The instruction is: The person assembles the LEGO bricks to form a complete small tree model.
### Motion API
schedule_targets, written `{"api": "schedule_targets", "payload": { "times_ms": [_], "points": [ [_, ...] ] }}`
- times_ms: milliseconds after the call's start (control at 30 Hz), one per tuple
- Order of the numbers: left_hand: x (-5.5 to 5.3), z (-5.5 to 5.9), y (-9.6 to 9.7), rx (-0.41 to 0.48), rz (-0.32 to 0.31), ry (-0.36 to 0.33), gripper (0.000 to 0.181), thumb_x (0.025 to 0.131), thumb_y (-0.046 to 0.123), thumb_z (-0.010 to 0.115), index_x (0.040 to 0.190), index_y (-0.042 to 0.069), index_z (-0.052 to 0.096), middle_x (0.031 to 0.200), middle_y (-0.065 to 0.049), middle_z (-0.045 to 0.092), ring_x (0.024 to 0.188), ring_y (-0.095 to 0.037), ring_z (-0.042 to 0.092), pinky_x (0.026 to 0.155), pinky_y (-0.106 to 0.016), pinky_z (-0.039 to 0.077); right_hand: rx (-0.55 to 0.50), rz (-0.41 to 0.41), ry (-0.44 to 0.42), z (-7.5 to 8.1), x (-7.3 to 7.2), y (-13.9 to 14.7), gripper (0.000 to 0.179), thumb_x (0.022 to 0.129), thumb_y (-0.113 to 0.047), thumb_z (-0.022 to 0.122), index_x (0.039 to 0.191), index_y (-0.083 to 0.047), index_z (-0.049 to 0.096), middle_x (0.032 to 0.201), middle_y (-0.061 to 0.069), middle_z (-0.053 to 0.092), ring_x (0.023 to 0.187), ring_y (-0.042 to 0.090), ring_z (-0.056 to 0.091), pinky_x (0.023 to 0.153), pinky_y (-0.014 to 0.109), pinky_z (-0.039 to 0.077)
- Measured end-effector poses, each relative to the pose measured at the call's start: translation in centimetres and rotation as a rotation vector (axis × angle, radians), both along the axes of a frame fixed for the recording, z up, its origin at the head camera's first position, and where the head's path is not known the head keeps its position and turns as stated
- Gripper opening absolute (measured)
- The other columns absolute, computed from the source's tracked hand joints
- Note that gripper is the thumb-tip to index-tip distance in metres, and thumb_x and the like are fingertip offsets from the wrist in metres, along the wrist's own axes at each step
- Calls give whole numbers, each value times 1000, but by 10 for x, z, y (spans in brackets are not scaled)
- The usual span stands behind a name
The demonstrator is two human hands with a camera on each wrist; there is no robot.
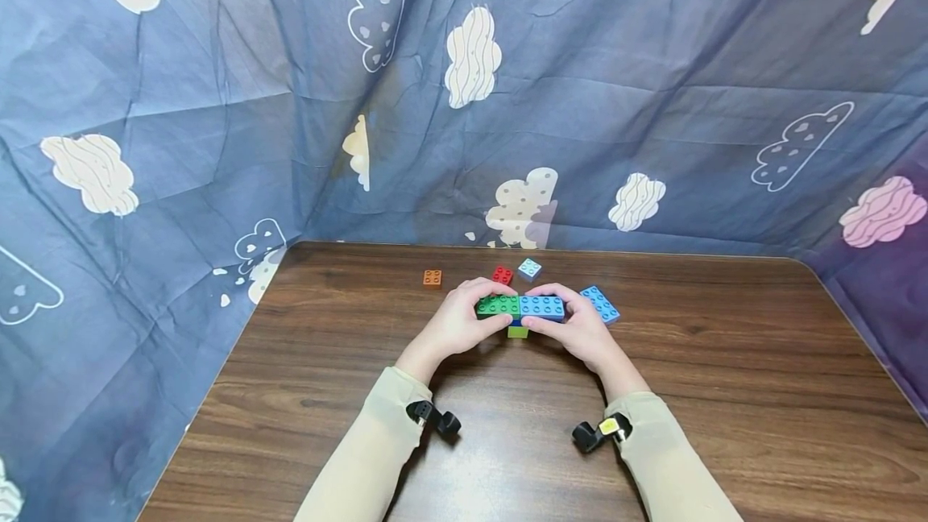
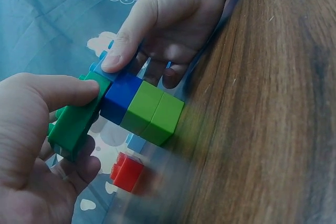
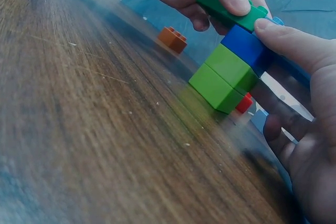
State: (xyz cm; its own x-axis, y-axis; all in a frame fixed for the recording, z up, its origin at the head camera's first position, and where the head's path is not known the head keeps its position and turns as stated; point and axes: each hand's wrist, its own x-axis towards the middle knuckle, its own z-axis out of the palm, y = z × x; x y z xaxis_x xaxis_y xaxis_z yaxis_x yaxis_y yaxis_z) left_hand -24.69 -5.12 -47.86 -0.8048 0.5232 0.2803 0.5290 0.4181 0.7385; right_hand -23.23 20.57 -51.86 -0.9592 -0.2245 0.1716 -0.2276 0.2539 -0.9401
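- My left hand (image 1: 462,321) pinches the green brick (image 1: 499,307), mid-frame, probably to steady its overhanging end.
- My right hand (image 1: 580,332) grips the light-blue brick (image 1: 542,308) beside it, likely for balance.
- Beneath their join, the dark-blue brick (image 2: 122,98) and lime bricks (image 2: 165,117) seem a narrow support.

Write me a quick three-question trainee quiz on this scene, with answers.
1. What colour is the brick that the left hand pinches? A: red. B: green. C: orange.
2. True or false: the right hand holds the orange brick.
3. Fill in: the dark blue brick rests directly on two stacked ____ bricks.

Key:
1. B: it pinches the green brick.
2. False: it holds a light blue brick, beside the green one.
3. Lime green: the lime green bricks sit below it.
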Motion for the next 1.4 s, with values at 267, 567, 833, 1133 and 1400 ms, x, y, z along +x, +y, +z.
{"api": "schedule_targets", "payload": {
  "times_ms": [267, 567, 833, 1133, 1400],
  "points": [
    [-1, -3, 0, 17, -13, 9, 34, 99, 22, 82, 133, 18, 75, 127, 3, 72, 119, -19, 63, 105, -41, 51, 9, 2, 6, 1, 1, 0, 37, 96, -24, 88, 130, -20, 74, 128, 4, 73, 113, 22, 66, 93, 29, 55],
    [0, -4, -1, 2, -7, 47, 34, 99, 22, 82, 132, 18, 76, 125, 2, 72, 120, -21, 62, 105, -44, 50, 24, -11, -3, 2, 1, -1, 38, 96, -27, 89, 130, -22, 74, 129, 3, 74, 115, 22, 65, 95, 31, 54],
    [1, -3, 0, -7, -7, 91, 33, 98, 19, 83, 130, 16, 77, 122, 1, 73, 116, -20, 64, 102, -41, 52, 1, -10, -18, 3, 2, -2, 38, 95, -24, 89, 130, -19, 74, 127, 6, 74, 106, 19, 68, 88, 28, 57],
    [1, -1, 0, -21, -8, 74, 34, 98, 19, 83, 131, 16, 77, 122, 1, 73, 118, -23, 63, 104, -44, 51, -25, 10, -15, 2, 2, -1, 39, 95, -20, 89, 131, -17, 74, 130, 7, 72, 106, 20, 68, 87, 28, 58],
    [1, 1, 1, -67, -5, 54, 36, 100, 22, 81, 135, 16, 74, 127, 1, 72, 119, -20, 63, 105, -41, 52, -21, 19, -19, 3, 1, 0, 38, 96, -20, 87, 132, -17, 73, 132, 7, 71, 109, 20, 67, 89, 28, 57]
  ]
}}
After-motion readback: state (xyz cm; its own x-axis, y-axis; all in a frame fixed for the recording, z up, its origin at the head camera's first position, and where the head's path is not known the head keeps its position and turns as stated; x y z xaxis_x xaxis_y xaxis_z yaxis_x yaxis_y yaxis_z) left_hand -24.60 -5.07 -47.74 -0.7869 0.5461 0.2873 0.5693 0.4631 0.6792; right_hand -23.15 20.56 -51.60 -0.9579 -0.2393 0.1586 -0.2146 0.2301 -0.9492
